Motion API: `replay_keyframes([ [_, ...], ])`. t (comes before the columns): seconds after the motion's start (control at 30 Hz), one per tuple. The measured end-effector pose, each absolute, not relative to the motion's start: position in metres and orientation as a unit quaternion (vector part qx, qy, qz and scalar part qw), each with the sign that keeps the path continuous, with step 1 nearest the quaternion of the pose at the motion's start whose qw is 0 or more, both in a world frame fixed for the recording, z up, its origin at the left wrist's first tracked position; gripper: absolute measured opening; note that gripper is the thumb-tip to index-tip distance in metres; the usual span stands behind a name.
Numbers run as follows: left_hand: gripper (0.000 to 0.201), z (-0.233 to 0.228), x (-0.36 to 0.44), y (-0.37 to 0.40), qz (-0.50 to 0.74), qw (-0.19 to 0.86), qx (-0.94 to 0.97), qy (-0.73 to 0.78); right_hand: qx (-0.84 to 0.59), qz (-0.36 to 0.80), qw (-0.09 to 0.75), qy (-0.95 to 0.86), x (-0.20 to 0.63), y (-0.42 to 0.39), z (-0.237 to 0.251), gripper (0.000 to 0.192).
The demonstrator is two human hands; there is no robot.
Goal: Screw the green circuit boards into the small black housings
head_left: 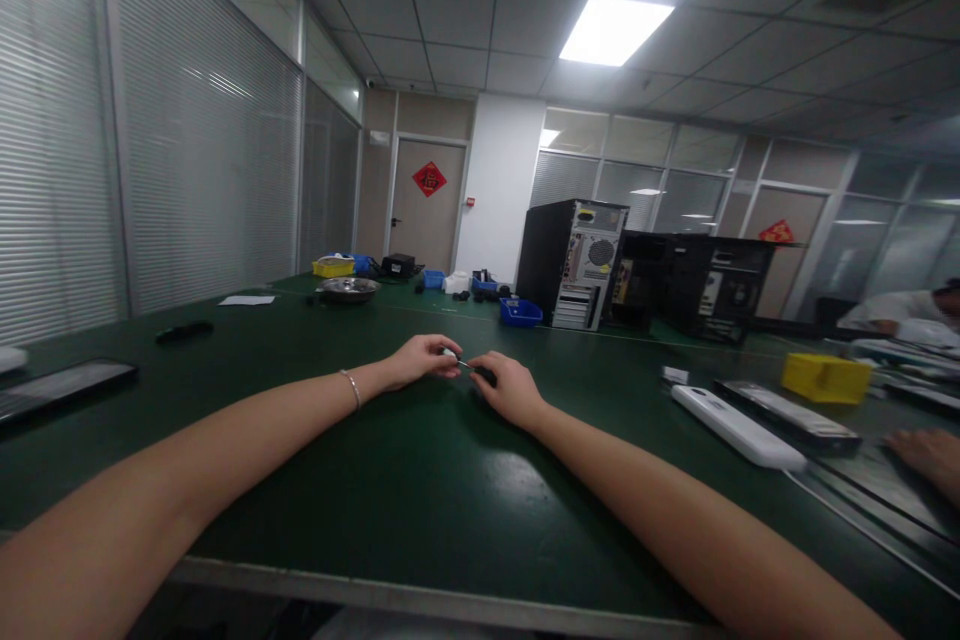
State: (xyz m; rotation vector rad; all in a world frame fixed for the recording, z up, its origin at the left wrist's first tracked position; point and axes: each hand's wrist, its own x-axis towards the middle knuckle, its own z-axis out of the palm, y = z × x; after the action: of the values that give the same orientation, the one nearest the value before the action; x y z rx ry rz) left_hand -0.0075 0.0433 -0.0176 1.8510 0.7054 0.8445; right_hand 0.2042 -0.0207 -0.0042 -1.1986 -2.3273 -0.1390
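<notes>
Both my arms stretch out over the dark green table (420, 480). My left hand (420, 358) pinches a small whitish part with a thin metal tip (452, 356) between its fingertips; a thin bracelet sits on that wrist. My right hand (510, 388) meets it from the right, fingers curled on a small dark piece (485, 375). The two hands touch at the fingertips, resting on the table top. What the small pieces are is too small to tell.
A white remote-like bar (739, 428), a dark flat device (787, 415) and a yellow box (825, 377) lie at right. Another person's hand (930, 455) shows at the right edge. Computer towers (574, 262), blue bins (520, 311) and a metal bowl (348, 289) stand at the back.
</notes>
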Motion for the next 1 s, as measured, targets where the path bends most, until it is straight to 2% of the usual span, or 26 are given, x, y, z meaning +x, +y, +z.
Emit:
replay_keyframes([
  [0.27, 0.026, -0.018, -0.007, 0.042, 0.333, 0.440, 0.782, 0.288, -0.446, -0.058, 0.254, -0.856, 0.205, -0.020, -0.004, 0.021],
  [0.67, 0.025, -0.009, -0.008, 0.033, 0.332, 0.278, 0.847, 0.310, -0.455, -0.050, 0.261, -0.850, 0.205, -0.017, -0.006, 0.021],
  [1.0, 0.023, -0.003, -0.004, 0.027, 0.347, 0.288, 0.843, 0.293, -0.442, -0.052, 0.275, -0.852, 0.205, -0.020, 0.000, 0.019],
])
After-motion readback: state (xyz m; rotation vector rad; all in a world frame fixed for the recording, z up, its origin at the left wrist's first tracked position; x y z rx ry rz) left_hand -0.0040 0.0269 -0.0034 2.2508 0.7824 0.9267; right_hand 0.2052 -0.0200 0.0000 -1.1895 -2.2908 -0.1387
